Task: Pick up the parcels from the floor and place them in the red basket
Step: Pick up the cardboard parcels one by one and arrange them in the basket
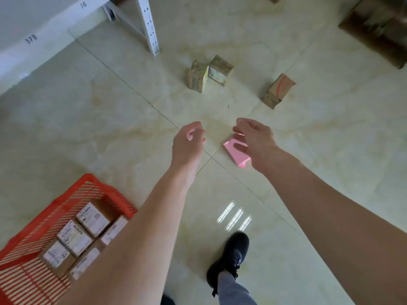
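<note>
A flat pink parcel (236, 155) lies on the tiled floor, partly hidden under my right hand (255, 139), which hovers over it with fingers spread and holds nothing. My left hand (189, 142) hangs to its left, loosely curled and empty. Farther off lie two brown parcels leaning together (208, 73) and a brown parcel with red tape (278, 90). The red basket (92, 188) stands at the lower left with several labelled boxes (74, 238) inside; my left forearm covers its right side.
A white metal shelf post (149, 25) rises at the top left beside a white shelf edge marked with numbers. Large brown cartons (378, 27) sit at the top right. My black shoe (229, 258) is planted on the floor below the hands.
</note>
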